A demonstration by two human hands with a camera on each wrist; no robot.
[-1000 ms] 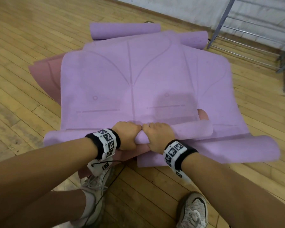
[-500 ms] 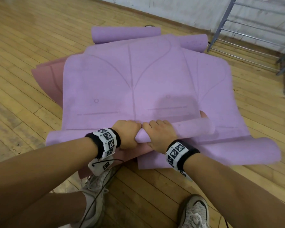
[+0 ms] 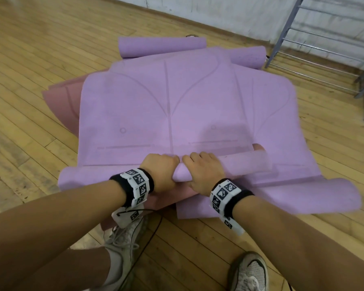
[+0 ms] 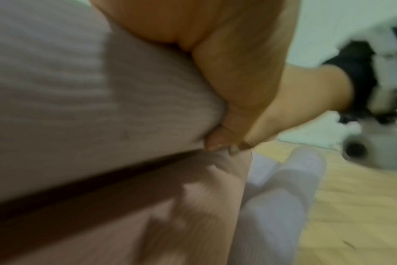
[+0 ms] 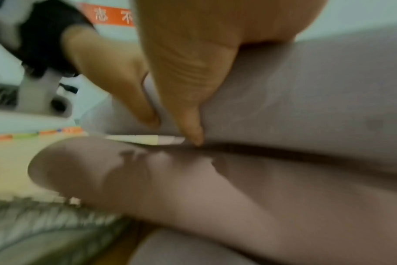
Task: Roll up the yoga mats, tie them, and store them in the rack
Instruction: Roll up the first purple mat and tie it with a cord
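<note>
A lilac yoga mat (image 3: pixel 166 106) lies flat on top of a pile on the wooden floor, its near end rolled into a thin tube (image 3: pixel 229 164). My left hand (image 3: pixel 161 172) and right hand (image 3: pixel 202 171) sit side by side at the middle of that roll, fingers curled over it. In the left wrist view the left thumb (image 4: pixel 229 100) presses the roll's underside (image 4: pixel 79 107); in the right wrist view the right thumb (image 5: pixel 188 89) does the same on the roll (image 5: pixel 306 98). A pink mat (image 3: pixel 61 101) lies beneath, and another lilac mat (image 3: pixel 303 194) sticks out at the right.
Two rolled lilac mats (image 3: pixel 162 47) (image 3: pixel 248 56) lie at the far end of the pile. A grey metal rack (image 3: pixel 328 49) stands at the back right against a white wall. My two sneakers (image 3: pixel 122 246) (image 3: pixel 248 274) stand on the floor just behind the pile.
The roll has turned slightly away from me, and both hands have shifted a little forward with it. The rest of the pile has not moved.
</note>
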